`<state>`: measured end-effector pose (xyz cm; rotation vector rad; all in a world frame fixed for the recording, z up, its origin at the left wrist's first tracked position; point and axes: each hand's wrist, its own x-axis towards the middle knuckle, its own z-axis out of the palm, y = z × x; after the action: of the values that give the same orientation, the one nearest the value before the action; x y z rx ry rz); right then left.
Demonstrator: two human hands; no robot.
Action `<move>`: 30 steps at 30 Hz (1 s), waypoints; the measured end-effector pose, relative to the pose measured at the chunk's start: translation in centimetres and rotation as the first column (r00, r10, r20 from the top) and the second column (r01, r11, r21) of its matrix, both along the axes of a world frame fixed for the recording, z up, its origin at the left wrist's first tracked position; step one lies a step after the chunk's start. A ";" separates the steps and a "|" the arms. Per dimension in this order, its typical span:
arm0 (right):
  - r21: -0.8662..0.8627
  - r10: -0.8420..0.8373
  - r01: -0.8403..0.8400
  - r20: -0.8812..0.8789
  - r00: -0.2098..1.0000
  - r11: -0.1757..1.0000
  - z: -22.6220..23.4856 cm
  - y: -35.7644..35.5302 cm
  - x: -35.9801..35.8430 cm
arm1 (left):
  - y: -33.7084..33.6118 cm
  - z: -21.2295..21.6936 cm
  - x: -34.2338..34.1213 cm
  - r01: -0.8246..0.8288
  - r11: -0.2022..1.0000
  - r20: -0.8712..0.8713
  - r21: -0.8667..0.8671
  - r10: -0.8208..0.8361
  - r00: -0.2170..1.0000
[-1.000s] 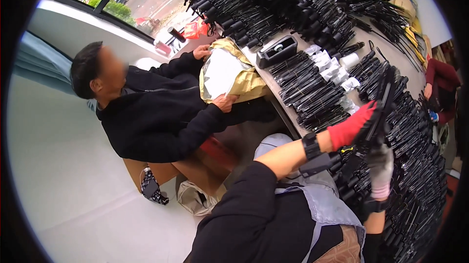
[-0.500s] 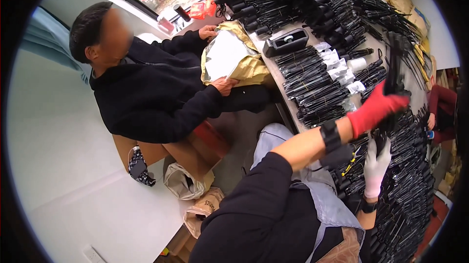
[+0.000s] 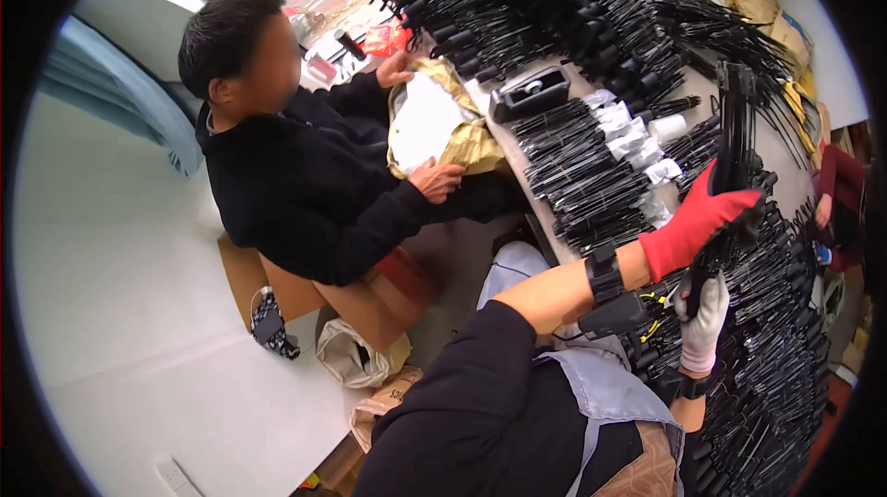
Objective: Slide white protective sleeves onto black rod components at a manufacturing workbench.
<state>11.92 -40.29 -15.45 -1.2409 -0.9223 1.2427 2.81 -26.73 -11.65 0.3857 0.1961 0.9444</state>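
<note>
- While clamped round the bundle (image 3: 736,127) of thin black pieces, left hand (image 3: 695,220), red-gloved, fingers closed tight on its lower part.
- Bundle held upright above the table (image 3: 522,174), top end fanning out a little, well clear of the pile (image 3: 776,349) underneath.
- Right hand (image 3: 702,321), white-gloved, just below the left, fingers curled shut on the bundle's bottom end; thumb hidden.
- Best done, by the look of it, with the red glove as the firm clamp and the white glove only squaring the bottom ends: tap level, then tighten.
- Grip nearer the middle for less fanning at the top; loose tips likely to snag in the pile on the way down.
- Lift straight, no twist, so hooked pieces from the pile drop off rather than drag along.
- Worth watching for stray pieces slipping out between the two gloves.
- Rows of black pieces (image 3: 591,174) and white-wrapped ones (image 3: 633,137) close by on the left: steer clear to avoid disturbing the stacking.
- Tape dispenser (image 3: 528,92) further off, beyond those rows.
- Across the table edge, a co-worker (image 3: 296,183) in black, both hands on a yellow bag (image 3: 434,123); apart from the gloved hands.
</note>
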 end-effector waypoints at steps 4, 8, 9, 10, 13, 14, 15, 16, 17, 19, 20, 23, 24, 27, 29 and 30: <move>-0.042 -0.259 0.268 0.151 0.954 0.962 -1.4 1.5 -0.2 | 1.2 -0.4 1.3 -0.001 0.998 -0.145 0.069 0.011 0.989; 0.028 -0.158 0.156 0.150 0.976 0.987 0.4 4.8 -0.6 | 4.3 -0.4 1.8 0.159 0.987 -0.171 0.032 -0.151 0.974; 0.058 -0.194 0.187 0.154 0.969 0.981 0.8 5.7 -0.6 | 5.4 -0.3 2.0 0.186 0.982 -0.166 0.017 -0.181 0.969; 0.063 -0.187 0.180 0.144 0.972 0.982 0.8 6.5 -0.7 | 6.4 0.0 2.0 0.207 0.978 -0.170 0.038 -0.198 0.965; 0.089 -0.191 0.180 0.130 0.973 0.980 1.2 9.1 -1.4 | 9.4 1.4 1.5 0.254 0.966 -0.217 0.051 -0.238 0.947; 0.088 -0.250 0.240 0.137 0.958 0.967 1.6 10.1 -1.9 | 10.4 2.3 1.6 0.274 0.959 -0.215 0.069 -0.254 0.943; 0.088 -0.306 0.296 0.143 0.941 0.951 2.1 11.3 -2.2 | 11.7 3.3 1.9 0.276 0.956 -0.224 0.094 -0.250 0.942; 0.092 -0.358 0.348 0.145 0.922 0.933 2.7 12.8 -2.3 | 13.1 4.7 2.1 0.274 0.954 -0.237 0.123 -0.240 0.941; 0.116 -0.374 0.359 0.142 0.917 0.926 3.8 14.3 -1.9 | 14.2 5.9 2.2 0.270 0.951 -0.247 0.153 -0.227 0.942; 0.277 -0.433 0.358 0.290 0.854 0.892 7.3 17.3 -0.3 | 15.3 7.8 3.1 0.218 0.942 -0.209 0.256 -0.167 0.964; 0.354 -0.465 0.343 0.358 0.810 0.870 8.5 18.2 0.0 | 15.6 8.7 3.6 0.152 0.931 -0.164 0.331 -0.102 0.981; 0.476 -0.570 0.388 0.334 0.751 0.789 9.4 20.4 -0.3 | 15.6 9.8 4.3 0.106 0.916 -0.149 0.388 -0.051 0.988; 0.524 -0.613 0.405 0.316 0.724 0.749 9.4 21.2 0.0 | 15.3 9.5 4.3 0.124 0.926 -0.198 0.357 -0.055 0.979; 0.623 -0.671 0.337 0.435 0.600 0.705 7.8 21.3 1.0 | 14.9 9.1 5.0 0.133 0.928 -0.230 0.349 -0.052 0.972; 0.602 -0.652 0.364 0.369 0.662 0.711 6.7 21.2 1.2 | 14.7 8.1 5.4 0.131 0.921 -0.229 0.367 -0.047 0.972; 0.556 -0.601 0.373 0.307 0.738 0.743 6.2 21.2 1.3 | 14.6 7.5 5.5 0.083 0.891 -0.286 0.445 0.054 0.957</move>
<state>13.20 -19.06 -9.25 -1.2974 -1.0507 0.2416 8.26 -12.17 -4.12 0.9638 0.2397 0.9114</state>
